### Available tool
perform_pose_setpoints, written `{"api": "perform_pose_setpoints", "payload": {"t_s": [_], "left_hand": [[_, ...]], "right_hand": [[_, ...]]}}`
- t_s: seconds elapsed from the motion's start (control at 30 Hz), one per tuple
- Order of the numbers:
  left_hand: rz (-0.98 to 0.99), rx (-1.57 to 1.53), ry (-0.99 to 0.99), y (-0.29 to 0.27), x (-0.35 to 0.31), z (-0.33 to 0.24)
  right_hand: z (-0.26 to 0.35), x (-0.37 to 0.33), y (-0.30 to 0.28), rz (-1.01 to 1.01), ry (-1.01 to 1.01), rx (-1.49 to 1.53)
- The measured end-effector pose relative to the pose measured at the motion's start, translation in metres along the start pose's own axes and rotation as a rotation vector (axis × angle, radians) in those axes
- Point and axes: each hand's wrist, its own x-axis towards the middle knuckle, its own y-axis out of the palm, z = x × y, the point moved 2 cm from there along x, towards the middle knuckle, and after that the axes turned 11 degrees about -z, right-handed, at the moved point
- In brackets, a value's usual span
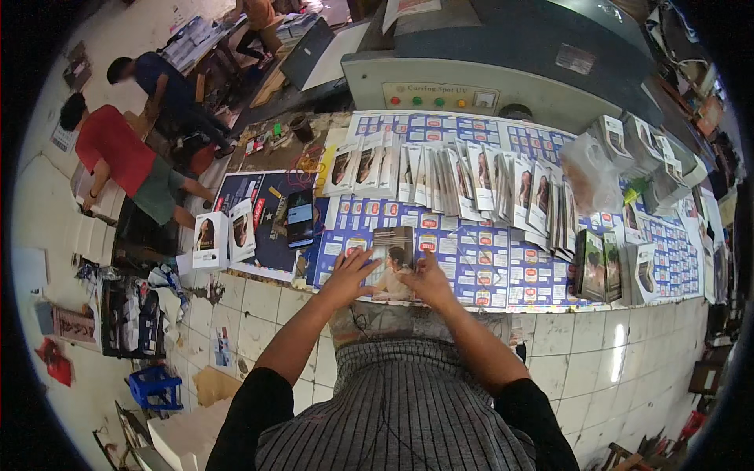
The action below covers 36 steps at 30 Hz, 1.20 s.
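A flat printed piece with a brown band and a photo of a dark-haired person, perhaps a carton, lies before me on the table. My left hand rests at its left edge, with fingers stretched out and apart. At its lower right edge is my right hand, thumb toward the piece and fingers pointing away from me; neither hand is wrapped round anything. Beneath it spread blue printed sheets. Beyond my hands runs a long row of white photo-printed cartons, leaning on one another.
A phone and white boxes are on the left. To the right stand dark cartons, a plastic bag and stacked packs. A large grey machine borders the far side. Two people work at the far left, another behind.
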Motion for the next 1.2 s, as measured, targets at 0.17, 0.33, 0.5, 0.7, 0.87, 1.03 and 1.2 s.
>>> {"api": "perform_pose_setpoints", "payload": {"t_s": [0.17, 0.33, 0.5, 0.7, 0.87, 1.03, 1.2], "left_hand": [[-0.075, -0.107, 0.024, 0.006, 0.002, -0.006], [-0.127, -0.114, -0.024, 0.006, -0.003, 0.003], [-0.046, -0.028, -0.046, -0.002, -0.001, -0.006], [-0.043, -0.069, -0.041, 0.001, 0.001, -0.008], [-0.002, -0.067, -0.064, -0.003, 0.003, -0.012], [-0.03, -0.102, -0.048, 0.002, 0.003, -0.001], [-0.174, -0.353, -0.139, -0.022, 0.011, -0.021]], "right_hand": [[-0.004, -0.013, 0.019, 0.068, 0.049, -0.099], [0.049, -0.024, -0.124, -0.791, -0.557, -0.117], [0.045, -0.002, -0.271, -1.288, -0.361, -0.629], [-0.057, 0.061, -0.299, -0.827, -0.266, -0.417], [-0.079, 0.01, -0.344, -1.299, -0.206, -0.536], [-0.093, -0.057, -0.325, -0.893, 0.346, -0.848], [-0.041, -0.091, -0.265, -1.128, -0.321, -0.561]]}}
